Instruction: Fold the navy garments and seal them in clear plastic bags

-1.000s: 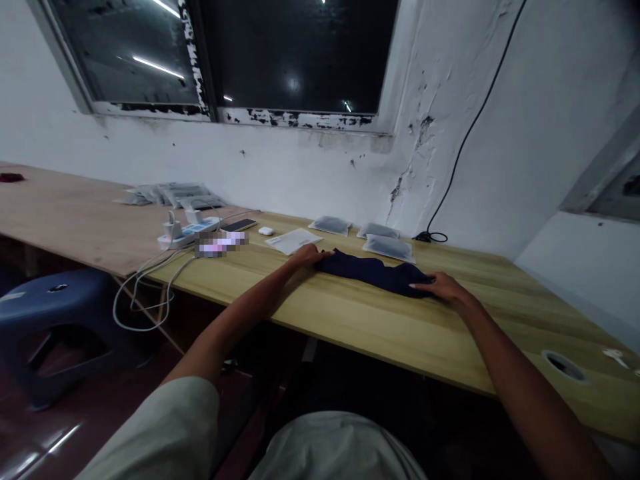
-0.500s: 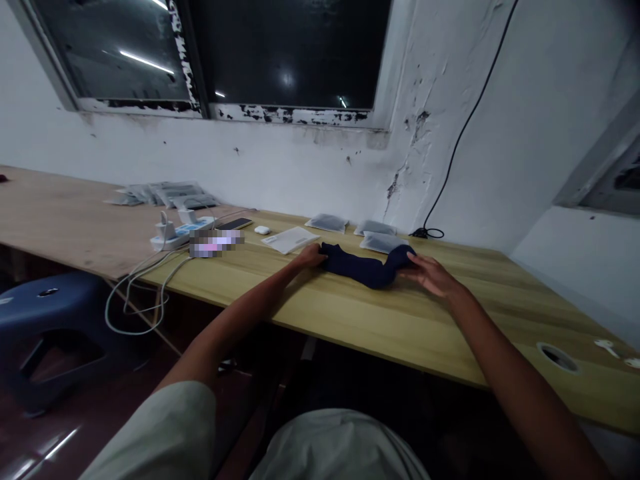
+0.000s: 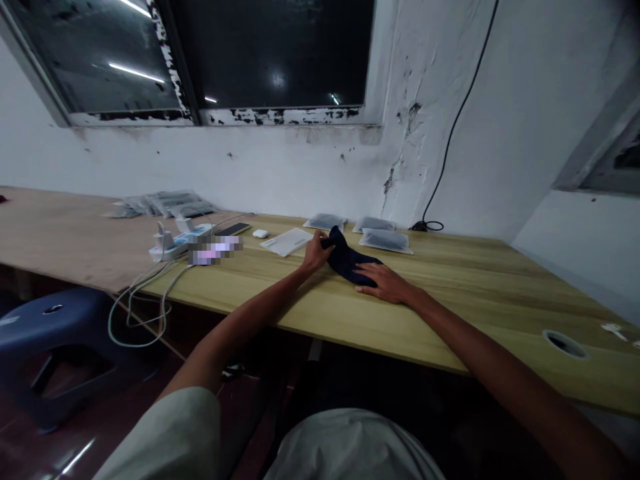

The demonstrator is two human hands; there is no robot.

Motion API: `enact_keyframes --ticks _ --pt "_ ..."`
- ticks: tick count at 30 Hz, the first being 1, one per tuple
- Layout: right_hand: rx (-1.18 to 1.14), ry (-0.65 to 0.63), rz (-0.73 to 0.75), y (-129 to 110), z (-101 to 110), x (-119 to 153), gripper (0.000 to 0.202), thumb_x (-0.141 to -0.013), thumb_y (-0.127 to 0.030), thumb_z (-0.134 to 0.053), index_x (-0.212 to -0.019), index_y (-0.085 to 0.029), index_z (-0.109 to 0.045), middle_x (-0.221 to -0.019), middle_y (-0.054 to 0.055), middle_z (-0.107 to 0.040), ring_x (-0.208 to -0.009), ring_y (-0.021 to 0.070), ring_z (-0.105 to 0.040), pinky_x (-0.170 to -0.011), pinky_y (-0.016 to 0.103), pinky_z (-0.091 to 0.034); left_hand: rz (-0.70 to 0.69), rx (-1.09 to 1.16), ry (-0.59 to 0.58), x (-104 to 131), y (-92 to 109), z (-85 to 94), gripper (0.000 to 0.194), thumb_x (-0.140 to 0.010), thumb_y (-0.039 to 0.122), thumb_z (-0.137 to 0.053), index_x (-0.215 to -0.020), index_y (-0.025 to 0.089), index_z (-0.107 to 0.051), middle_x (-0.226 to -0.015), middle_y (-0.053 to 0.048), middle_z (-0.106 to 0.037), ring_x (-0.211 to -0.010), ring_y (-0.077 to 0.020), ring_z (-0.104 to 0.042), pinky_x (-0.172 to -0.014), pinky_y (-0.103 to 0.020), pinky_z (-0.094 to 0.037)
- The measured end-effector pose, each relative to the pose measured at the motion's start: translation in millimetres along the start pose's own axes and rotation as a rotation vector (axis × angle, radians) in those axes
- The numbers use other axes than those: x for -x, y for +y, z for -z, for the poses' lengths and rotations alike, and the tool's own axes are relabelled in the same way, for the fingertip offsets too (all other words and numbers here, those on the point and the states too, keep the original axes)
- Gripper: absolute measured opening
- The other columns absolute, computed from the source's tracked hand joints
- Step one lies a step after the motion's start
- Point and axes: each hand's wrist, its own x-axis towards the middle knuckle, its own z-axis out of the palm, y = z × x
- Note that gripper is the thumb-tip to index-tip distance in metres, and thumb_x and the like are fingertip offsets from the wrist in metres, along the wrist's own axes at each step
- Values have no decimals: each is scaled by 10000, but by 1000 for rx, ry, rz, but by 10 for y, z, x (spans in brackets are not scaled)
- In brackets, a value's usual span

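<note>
A navy-blue sock (image 3: 345, 261) lies on the light wooden table in front of me, its left end raised and bent over. My left hand (image 3: 317, 252) pinches that raised end between thumb and fingers. My right hand (image 3: 387, 281) rests flat on the other end, fingers stretched out across the fabric and partly covering it. Just left of the sock is a flat white plastic bag (image 3: 287, 242). Behind it lie frosted bags with dark contents, among them one bag (image 3: 385, 240) close to the sock.
A power strip (image 3: 183, 241) with plugs and cables stands at the left, near a dark phone (image 3: 234, 229), a pixelated lit item (image 3: 216, 250) and a small white case (image 3: 261, 234). More frosted bags (image 3: 163, 203) are piled behind. A blue stool (image 3: 55, 333) is at lower left.
My left hand has lifted and folded the left end of the sock. My right hand has let go of the right end, moved left, and now lies flat on the sock.
</note>
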Motion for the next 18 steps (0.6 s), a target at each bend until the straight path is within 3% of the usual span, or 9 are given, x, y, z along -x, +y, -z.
enact_keyframes --ticks 2,6,8,10,12,14,16,18 --pt "52 27 -54 -33 -19 -16 604 -882 -606 -512 -1352 -227 -536 -1413 132 -520 -1305 334 -459 -1071 534 -353 -134 78 -41 120 143 -78 329 -822 281 -643 -1103 199 -493 -1026 -66 -692 -902 -198 -645 -812 -302 -477" --pt "39 -13 -135 -14 -5 18 562 -890 -595 -497 -1235 -167 -614 -1232 158 -647 -1120 322 -601 -948 443 -468 -463 40 -420 374 311 -225 477 -817 407 -662 -1220 192 -525 -1152 -107 -674 -1037 -238 -641 -912 -339 -474" --pt "29 -16 -211 41 35 78 533 -872 -602 -516 -1118 -152 -661 -1078 162 -700 -973 311 -656 -858 414 -507 -550 -14 -564 439 315 -246 592 -798 464 -676 -1292 177 -521 -1237 -137 -638 -1108 -270 -619 -956 -369 -463" --pt "43 77 -216 89 107 155 537 -814 -611 -595 -1093 -157 -659 -1061 157 -696 -976 318 -650 -862 426 -508 -569 -30 -647 444 289 -220 629 -812 486 -659 -1338 175 -511 -1274 -144 -620 -1139 -278 -610 -976 -383 -460" --pt "68 217 -110 93 200 226 618 -748 -579 -687 -1196 -161 -605 -1224 169 -628 -1158 344 -567 -984 468 -452 -597 30 -731 411 262 -164 564 -831 466 -648 -1314 189 -558 -1293 -129 -617 -1187 -261 -589 -1017 -372 -440" --pt "85 298 17 45 283 270 735 -740 -493 -724 -1353 -164 -487 -1431 173 -468 -1350 351 -392 -1108 504 -334 -636 137 -813 366 253 -103 475 -829 433 -663 -1242 200 -631 -1312 -118 -608 -1242 -245 -551 -1066 -356 -402" --pt "79 261 94 -28 321 276 811 -771 -380 -699 -1470 -183 -339 -1545 148 -312 -1431 331 -260 -1157 517 -251 -620 218 -871 313 256 -51 414 -829 424 -665 -1177 200 -679 -1298 -110 -620 -1245 -240 -548 -1075 -357 -395" --pt "45 166 129 -82 305 251 844 -786 -275 -646 -1520 -212 -234 -1582 117 -242 -1447 305 -236 -1162 508 -247 -533 225 -846 232 243 2 375 -863 445 -613 -1119 187 -707 -1219 -102 -670 -1173 -235 -599 -1042 -357 -426"
